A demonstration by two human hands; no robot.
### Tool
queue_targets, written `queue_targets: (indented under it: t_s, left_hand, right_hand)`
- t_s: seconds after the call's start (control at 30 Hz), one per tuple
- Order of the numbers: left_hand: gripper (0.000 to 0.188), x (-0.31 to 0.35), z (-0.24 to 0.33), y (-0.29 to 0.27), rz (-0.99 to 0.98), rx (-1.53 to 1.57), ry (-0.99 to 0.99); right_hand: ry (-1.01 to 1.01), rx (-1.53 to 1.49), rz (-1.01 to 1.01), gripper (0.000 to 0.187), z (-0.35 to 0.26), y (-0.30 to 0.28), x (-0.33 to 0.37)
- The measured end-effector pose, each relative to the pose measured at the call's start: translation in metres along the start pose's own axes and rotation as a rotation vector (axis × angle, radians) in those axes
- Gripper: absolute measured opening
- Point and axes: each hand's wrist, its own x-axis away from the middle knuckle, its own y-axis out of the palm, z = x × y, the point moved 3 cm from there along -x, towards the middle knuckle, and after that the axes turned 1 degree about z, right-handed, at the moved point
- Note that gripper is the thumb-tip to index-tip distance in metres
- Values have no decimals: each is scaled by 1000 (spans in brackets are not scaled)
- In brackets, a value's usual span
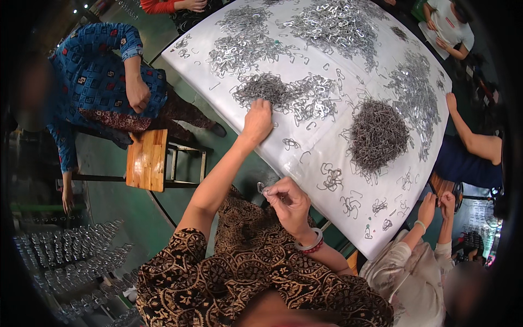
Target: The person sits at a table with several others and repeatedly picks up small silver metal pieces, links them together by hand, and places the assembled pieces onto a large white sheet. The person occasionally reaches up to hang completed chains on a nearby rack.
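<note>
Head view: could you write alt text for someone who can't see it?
The person's left hand is at the edge of a dark pile of small bent metal pieces on a white table, while the right hand pinches a silvery piece. Other people are around the table.

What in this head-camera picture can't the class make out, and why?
Head view: anything gripped by the left hand, hidden by the hand itself.
Head view: part of the metal hook, covered by the right hand.
Head view: the piece count in the dark hook pile at the left hand, too tangled.
Head view: the red sleeve, cut off by the top edge.
</note>
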Motion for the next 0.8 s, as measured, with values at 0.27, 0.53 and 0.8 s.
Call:
queue_targets:
  t_s: [0.27, 0.53, 0.8]
  left_hand:
    - [15, 21, 2, -73, 75, 541, -240]
    - [16, 92, 46, -156, -88, 1227, -376]
    - [14, 125, 66, -181, 48, 1000, -165]
  right_hand:
    - [22, 23, 74, 11, -3, 3, -2]
    - [153, -223, 171, 19, 2, 13, -1]
    - [120, -273, 214, 20, 9, 21, -1]
